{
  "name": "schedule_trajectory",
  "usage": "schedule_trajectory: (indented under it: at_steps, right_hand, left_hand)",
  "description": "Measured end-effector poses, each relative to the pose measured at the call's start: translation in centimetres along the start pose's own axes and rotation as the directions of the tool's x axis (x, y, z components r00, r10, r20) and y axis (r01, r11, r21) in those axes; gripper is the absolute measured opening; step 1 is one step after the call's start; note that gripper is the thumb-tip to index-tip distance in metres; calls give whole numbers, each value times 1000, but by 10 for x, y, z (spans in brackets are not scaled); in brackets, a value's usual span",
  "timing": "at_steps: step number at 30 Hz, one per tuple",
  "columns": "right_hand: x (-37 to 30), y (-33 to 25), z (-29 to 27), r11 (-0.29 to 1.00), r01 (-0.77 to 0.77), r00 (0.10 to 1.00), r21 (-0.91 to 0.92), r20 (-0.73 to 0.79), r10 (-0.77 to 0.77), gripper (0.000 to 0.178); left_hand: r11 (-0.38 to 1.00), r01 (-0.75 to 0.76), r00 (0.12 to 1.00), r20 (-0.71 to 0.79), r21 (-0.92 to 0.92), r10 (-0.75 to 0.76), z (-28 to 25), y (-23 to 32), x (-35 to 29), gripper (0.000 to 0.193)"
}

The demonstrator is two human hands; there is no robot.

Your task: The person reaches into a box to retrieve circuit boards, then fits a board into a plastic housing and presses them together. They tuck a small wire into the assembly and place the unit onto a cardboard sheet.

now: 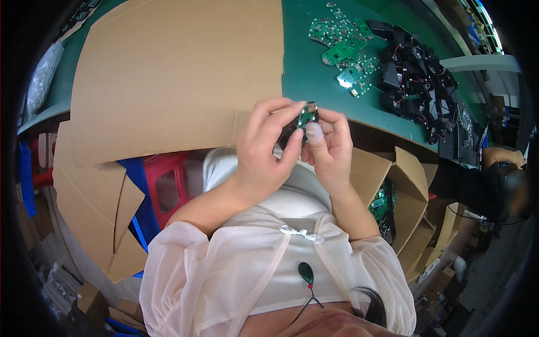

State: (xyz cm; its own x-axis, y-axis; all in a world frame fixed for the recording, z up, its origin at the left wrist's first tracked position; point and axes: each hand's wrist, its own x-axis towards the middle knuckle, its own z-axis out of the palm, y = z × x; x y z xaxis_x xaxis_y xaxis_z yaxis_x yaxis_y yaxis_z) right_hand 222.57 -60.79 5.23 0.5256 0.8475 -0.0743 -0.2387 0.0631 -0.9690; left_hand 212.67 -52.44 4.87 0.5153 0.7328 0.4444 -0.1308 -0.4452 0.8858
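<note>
Left hand (259, 150) and right hand (331, 147), grip pinched closed, hold a green circuit board (307, 115) with a black casing (287, 136), perhaps mid-fitting; careful alignment seems called for next.

Green circuit board (307, 114) partly covered by left hand (261, 149) and right hand (332, 149), black part (287, 135) — mostly hidden; co-worker's head (515, 194), blurred

Left fingers (273, 126) and right fingers (339, 124) curl close together.
</note>
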Motion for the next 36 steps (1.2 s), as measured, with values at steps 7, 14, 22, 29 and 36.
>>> schedule_trajectory:
  at_steps: [7,14,22,29,36]
  right_hand:
    - [8,6,5,986,143,984,-89,-94,-151,25]
    - [20,-1,-13,998,-55,998,8,38,55,28]
    - [0,-1,-24,994,107,993,16,-55,-106,26]
    - [-10,-7,-24,841,396,909,-368,285,-304,22]
    - [1,-15,-31,210,724,647,-657,541,-538,32]
  left_hand:
    - [995,-76,997,-10,63,77,8,-6,0,32]
    - [977,160,986,60,-142,-153,2,-12,0,34]
    - [866,410,902,267,-286,-339,-4,-24,-2,37]
    - [545,706,707,494,-452,-506,-8,-19,8,34]
    - [650,600,800,382,-467,-464,3,-15,0,23]
